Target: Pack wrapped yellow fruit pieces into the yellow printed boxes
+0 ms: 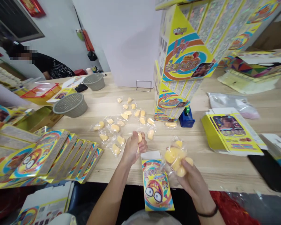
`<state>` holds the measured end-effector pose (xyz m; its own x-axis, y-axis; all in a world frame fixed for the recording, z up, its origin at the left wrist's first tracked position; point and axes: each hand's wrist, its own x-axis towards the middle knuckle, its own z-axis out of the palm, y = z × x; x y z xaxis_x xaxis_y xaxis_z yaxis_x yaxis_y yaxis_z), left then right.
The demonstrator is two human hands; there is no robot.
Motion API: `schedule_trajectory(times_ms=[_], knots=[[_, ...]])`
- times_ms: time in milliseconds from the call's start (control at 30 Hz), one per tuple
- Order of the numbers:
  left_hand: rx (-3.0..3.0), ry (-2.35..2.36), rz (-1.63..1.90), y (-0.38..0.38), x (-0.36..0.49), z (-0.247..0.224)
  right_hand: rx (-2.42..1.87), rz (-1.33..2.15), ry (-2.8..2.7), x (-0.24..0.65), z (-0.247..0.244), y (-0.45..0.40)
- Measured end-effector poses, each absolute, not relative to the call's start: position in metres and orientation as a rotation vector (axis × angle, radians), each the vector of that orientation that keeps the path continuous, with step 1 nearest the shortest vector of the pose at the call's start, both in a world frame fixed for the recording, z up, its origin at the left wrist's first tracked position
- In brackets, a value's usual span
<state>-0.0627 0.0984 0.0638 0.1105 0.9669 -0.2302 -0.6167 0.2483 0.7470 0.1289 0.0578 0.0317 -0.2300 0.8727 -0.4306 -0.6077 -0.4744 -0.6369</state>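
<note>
Pale wood-grained surface (103, 106), stacked boxes (184, 53) at its far side — and, between the hands, a carton (157, 187), long axis running away from the wearer. Left hand (133, 148), just beside its white flap, curls fingers round a wrapped piece (140, 137); right hand (194, 181), beside it, grips a yellow bunch (174, 155).

The left forearm (110, 195) and right forearm (201, 195) angle inward from the bottom of the view; the left hand (132, 150) is farther forward, fingers (144, 145) curled in near its thumb (135, 137); the right hand (192, 180) grips lower, its thumb slanting forward.
</note>
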Motion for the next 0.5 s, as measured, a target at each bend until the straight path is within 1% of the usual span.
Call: schedule_trajectory(times_ms=[67,233,333,400,500], knots=[[0.617,0.859,1.193,0.093,-0.053,0.059,-0.899,1.895,-0.46,0.126,0.037,0.057],[0.9,0.927,0.846,0.082,-0.037,0.048,-0.89,1.975,-0.565,0.121,0.044,0.058],[1.115,1.11,0.838,0.08,-0.045,0.034,-0.992,1.946,-0.652,0.124,0.034,0.076],[1.372,1.267,0.794,0.078,-0.056,0.02,-1.065,1.838,-0.853,0.126,0.023,0.097],[1.699,1.37,0.61,0.069,-0.069,-0.001,-1.099,1.753,-1.266,0.122,0.009,0.131]])
